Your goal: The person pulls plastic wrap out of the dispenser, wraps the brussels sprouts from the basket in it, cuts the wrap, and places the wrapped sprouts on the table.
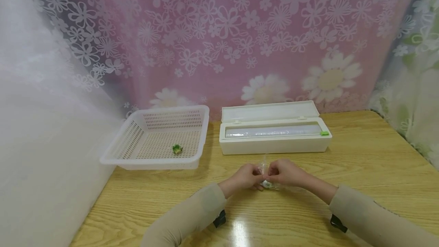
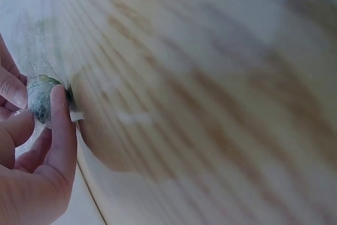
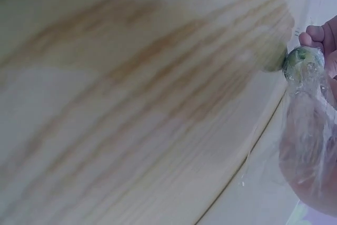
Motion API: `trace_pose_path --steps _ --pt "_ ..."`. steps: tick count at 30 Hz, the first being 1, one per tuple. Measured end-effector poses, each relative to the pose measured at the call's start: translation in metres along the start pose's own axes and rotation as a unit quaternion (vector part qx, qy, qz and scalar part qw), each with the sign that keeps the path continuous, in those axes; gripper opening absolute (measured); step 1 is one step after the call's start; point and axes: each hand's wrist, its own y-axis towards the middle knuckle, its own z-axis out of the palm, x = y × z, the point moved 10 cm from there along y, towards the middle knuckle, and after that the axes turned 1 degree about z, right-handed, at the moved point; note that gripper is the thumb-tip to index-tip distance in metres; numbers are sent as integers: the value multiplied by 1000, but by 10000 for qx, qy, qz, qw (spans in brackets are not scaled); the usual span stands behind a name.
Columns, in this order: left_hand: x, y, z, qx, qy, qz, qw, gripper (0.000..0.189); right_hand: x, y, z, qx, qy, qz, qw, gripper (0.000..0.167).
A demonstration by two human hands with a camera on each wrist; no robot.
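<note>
A small round green vegetable, like a Brussels sprout (image 2: 42, 101), is wrapped in clear cling film (image 3: 304, 130). My left hand (image 1: 245, 177) holds it between thumb and fingers, low over the table in the head view. Close against it, my right hand (image 1: 287, 173) pinches the gathered film. Loose film sticks out around the sprout and trails over the hand in the right wrist view. Part of the sprout is hidden behind fingers and film.
Behind the hands stands a white cling film box (image 1: 274, 147), lid raised, with a film roll (image 1: 271, 131) and a green slider (image 1: 324, 133). At left is a white perforated basket (image 1: 151, 161) holding one small green sprout (image 1: 177, 149). A wooden table (image 1: 144, 209) lies beneath; a floral curtain (image 1: 219, 41) hangs behind.
</note>
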Motion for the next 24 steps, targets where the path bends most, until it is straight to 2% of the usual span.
trace_pose_path --steps 10,15,19,24 --pt "3 1 5 261 -533 -23 9982 10 -2 0 3 217 215 -21 9995 7" --pt "4 1 6 275 -795 -93 9964 7 0 1 2 265 135 -114 9995 5" --pt "4 1 6 201 -936 -122 9953 3 5 2 1 278 116 -216 9993 5" --pt "3 2 0 -113 -959 -115 9953 9 6 1 -5 64 39 -147 9999 9"
